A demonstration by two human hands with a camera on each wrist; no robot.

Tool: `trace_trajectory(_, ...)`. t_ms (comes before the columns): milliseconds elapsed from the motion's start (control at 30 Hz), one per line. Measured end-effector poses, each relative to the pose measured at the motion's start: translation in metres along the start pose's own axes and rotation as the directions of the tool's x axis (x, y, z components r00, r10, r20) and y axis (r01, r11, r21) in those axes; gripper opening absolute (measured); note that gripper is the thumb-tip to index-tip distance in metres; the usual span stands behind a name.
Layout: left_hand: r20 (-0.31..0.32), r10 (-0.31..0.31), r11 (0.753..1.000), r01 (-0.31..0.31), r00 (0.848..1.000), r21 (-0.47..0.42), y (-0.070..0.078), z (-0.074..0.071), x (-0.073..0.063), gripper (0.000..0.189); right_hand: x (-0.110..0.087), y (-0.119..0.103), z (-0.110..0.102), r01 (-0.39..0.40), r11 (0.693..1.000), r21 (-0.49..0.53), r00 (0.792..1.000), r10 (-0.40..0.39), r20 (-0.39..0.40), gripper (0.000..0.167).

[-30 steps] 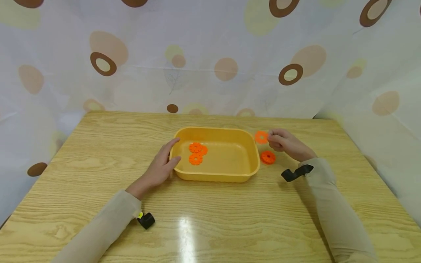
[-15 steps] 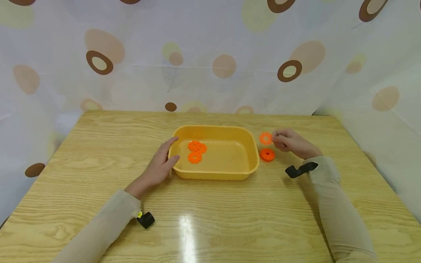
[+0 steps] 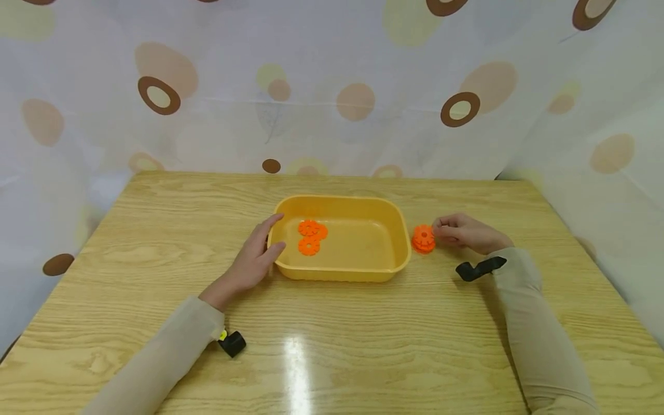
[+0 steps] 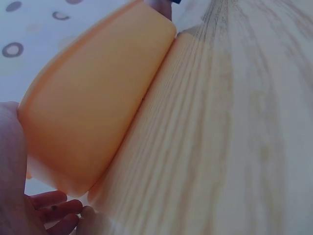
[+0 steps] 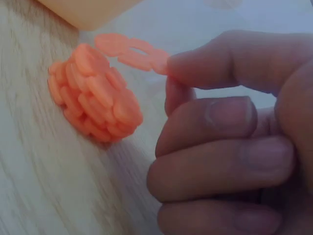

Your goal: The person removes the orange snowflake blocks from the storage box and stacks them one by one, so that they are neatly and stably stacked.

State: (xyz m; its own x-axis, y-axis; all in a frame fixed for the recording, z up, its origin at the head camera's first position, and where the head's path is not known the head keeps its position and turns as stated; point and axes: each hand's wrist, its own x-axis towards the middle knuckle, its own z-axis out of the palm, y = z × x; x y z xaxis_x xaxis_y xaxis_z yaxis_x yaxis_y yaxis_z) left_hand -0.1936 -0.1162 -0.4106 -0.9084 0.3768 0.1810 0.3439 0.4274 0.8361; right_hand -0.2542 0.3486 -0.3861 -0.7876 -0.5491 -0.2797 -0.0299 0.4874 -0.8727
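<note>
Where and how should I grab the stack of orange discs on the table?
Probably take the stack by its notched edge from the right, squeezing opposite sides: it lies flat, with the yellow tub close on its left. The right hand pinches another disc near the stack's top.

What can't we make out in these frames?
Disc count in the stack: head view, upper discs cover lower ones; right wrist view, layers blur together.
Inside of the tray: left wrist view, its own outer wall hides it.
Full left hand: left wrist view, cut off by left edge.
Right hand: right wrist view, cut off by right edge.
</note>
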Motion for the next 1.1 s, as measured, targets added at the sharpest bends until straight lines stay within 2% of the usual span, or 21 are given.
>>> trace_trajectory(133, 0.001, 0.000, 1.000, 0.000, 1.000, 0.002, 0.0006, 0.0003, 0.0004, 0.056, -0.0002, 0.0035, -0.0008, -0.020, 1.000, -0.020, 1.000, 0.020, 0.012, 0.028)
trace_trajectory(467, -0.001, -0.006, 1.000, 0.006, 1.000, 0.008, 0.0012, 0.0000, -0.0002, 0.056, 0.0009, 0.0101, -0.0053, -0.052, 0.999, 0.006, 0.997, 0.052, 0.062, 0.028)
trace_trajectory(867, -0.002, -0.009, 1.000, 0.009, 1.000, 0.015, -0.0006, 0.0006, 0.0001, 0.057, 0.0000, 0.0081, -0.0036, -0.060, 0.998, 0.000, 0.997, 0.060, 0.045, 0.028)
trace_trajectory(1100, -0.003, -0.015, 1.000, 0.015, 1.000, 0.009, 0.0009, 0.0008, 0.0002, 0.057, -0.0003, 0.0080, -0.0023, -0.058, 0.998, -0.030, 0.998, 0.058, 0.010, 0.025)
